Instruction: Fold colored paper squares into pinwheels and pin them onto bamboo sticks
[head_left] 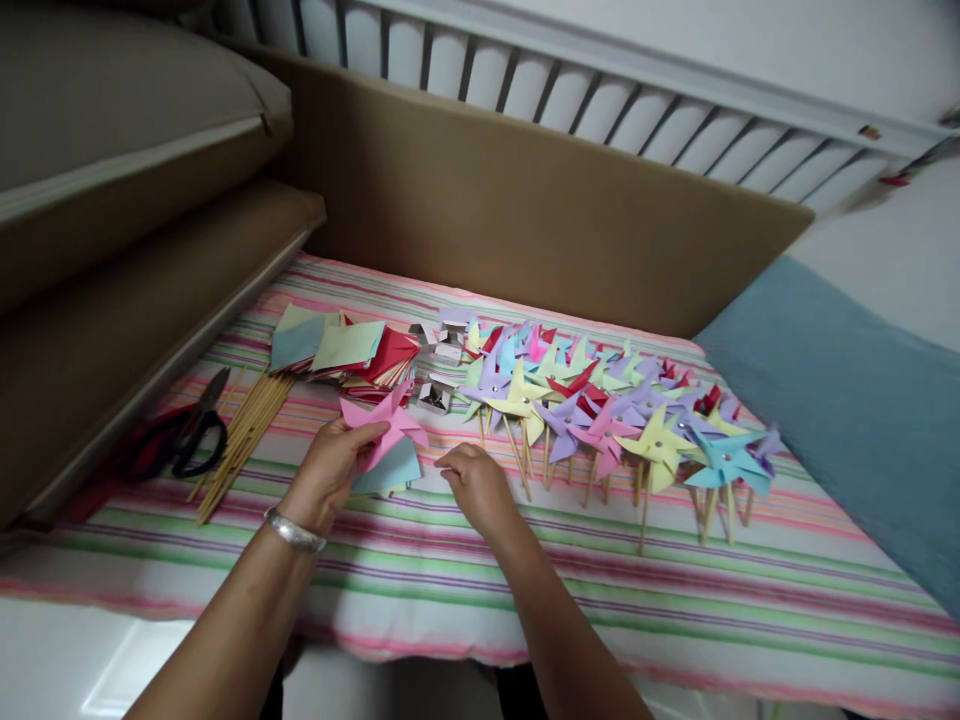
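My left hand [330, 462] is closed on a pink paper pinwheel [395, 412], gripping it at its centre with the thumb on top. Under the pinwheel lie light blue paper sheets [397, 466], partly covered by it. My right hand [478, 484] hovers just to the right, thumb and fingers pinched together; whatever they hold, if anything, is too small to tell. A small open box [434, 396] with dark and shiny bits inside sits above the right hand. Many finished pinwheels on sticks, such as a yellow pinwheel [660, 448], crowd the cloth to the right.
Stacks of coloured paper [346, 345] lie behind the left hand. Wooden sticks [244, 445] and dark-handled scissors [187, 430] rest at the left on the striped cloth [600, 600]. A brown panel [487, 210] stands at the back, before a white slatted rail [592, 100].
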